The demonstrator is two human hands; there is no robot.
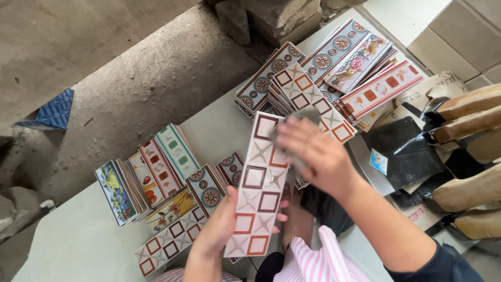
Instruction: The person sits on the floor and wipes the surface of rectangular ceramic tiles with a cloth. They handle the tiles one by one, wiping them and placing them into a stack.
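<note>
Two bare hands work one long border tile [259,188], patterned with red and brown squares and held above the counter's [78,245] near edge. Left hand [219,227] has its grip clamped on the tile's lower end, fingers wrapped behind it. Right hand [313,154] presses a grey cloth [305,116] against the tile's upper half, grip closed together on the cloth; motion blur there.

Risk: the tile is supported at one end only, so a hard push from the cloth could lever it out of the left hand and drop it on the stacked tiles [156,180] just below, chipping edges. A fan of patterned tiles [334,73] by the far edge leans loosely and could slide if bumped.

Surface: pale grey-green counter, smooth, crowded. Wooden-handled trowels [459,120] and dark plastic lie at the right edge. Room: rough dusty concrete floor [130,78] beyond the left edge, a blue tile shard [52,110] on it, stone blocks [271,18] past the far corner.
</note>
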